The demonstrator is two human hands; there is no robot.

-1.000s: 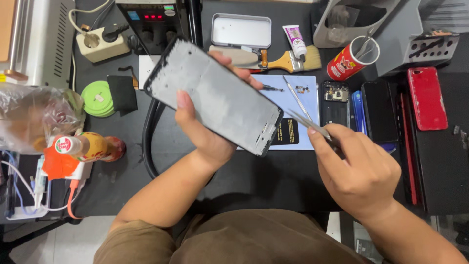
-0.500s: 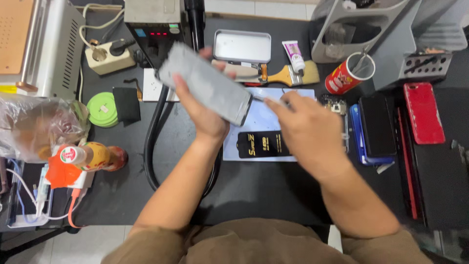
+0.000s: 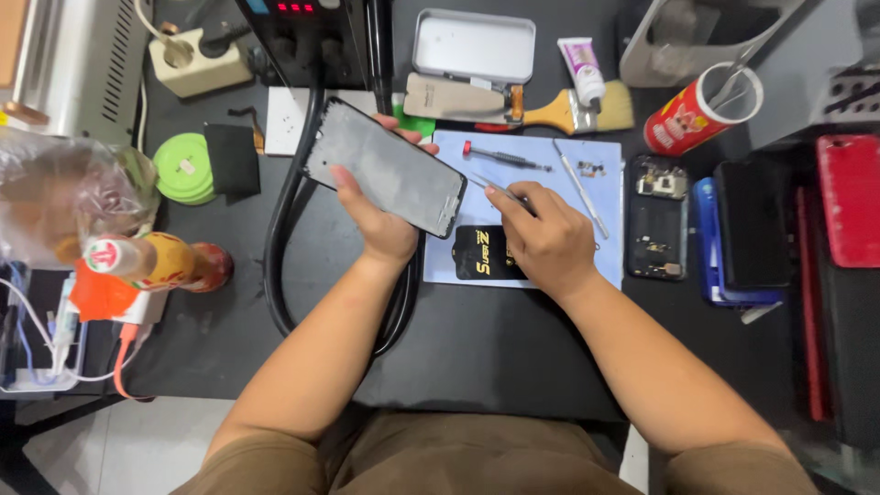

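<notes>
**Phone frame held in the left hand, tweezers meeting its near corner**

I saw my left hand (image 3: 380, 220) wrapped around a dark phone frame (image 3: 385, 170), thumb laid across its face and fingertips curling over the far edge, so the grip was closed on it. The frame was lifted off the black bench (image 3: 495, 348) and tilted, its long axis running from up and left of that hand down toward my right hand (image 3: 550, 243). The lower right corner was the end closest to the right hand, which sat just beside it.

My right hand was pinched shut on thin metal tweezers (image 3: 495, 188), the tips pointing left at that corner. I could not tell whether the tips touched the frame or stopped just short.

Under the right hand lay a pale blue mat (image 3: 541, 151) with a black packet (image 3: 486, 252) partly covered by the hand. Beyond the knuckles were a red-handled screwdriver (image 3: 504, 156) and a slim metal pry tool (image 3: 579, 188); to the right, an opened phone body (image 3: 658, 215). Farther off lay a flat paintbrush (image 3: 559, 108) and a red cup (image 3: 701, 110). What the tweezers held, if anything, was too small to make out.
</notes>
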